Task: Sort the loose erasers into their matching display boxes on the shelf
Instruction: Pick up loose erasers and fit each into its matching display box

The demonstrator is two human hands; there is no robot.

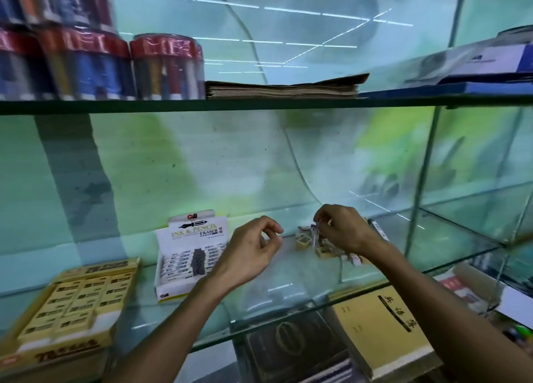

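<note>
A pile of loose erasers (323, 245), some yellow and some white, lies on the glass shelf (302, 276) right of centre. My right hand (343, 228) is over the pile and pinches a white eraser (314, 232) in its fingertips. My left hand (253, 247) hovers just left of the pile with its fingers loosely curled, holding nothing. A white display box (187, 255) marked "Ink & Pencil Eraser" stands behind my left wrist, with rows of white and grey erasers inside. A yellow display box (66, 310) full of yellow erasers sits at the far left front.
The glass shelf above carries tubs of pens (95, 65), a stack of brown paper (282, 89) and blue boxes (487, 65). Notebooks (383, 333) and a dark book (291, 342) lie on the level below. A glass side panel (427, 180) closes the right.
</note>
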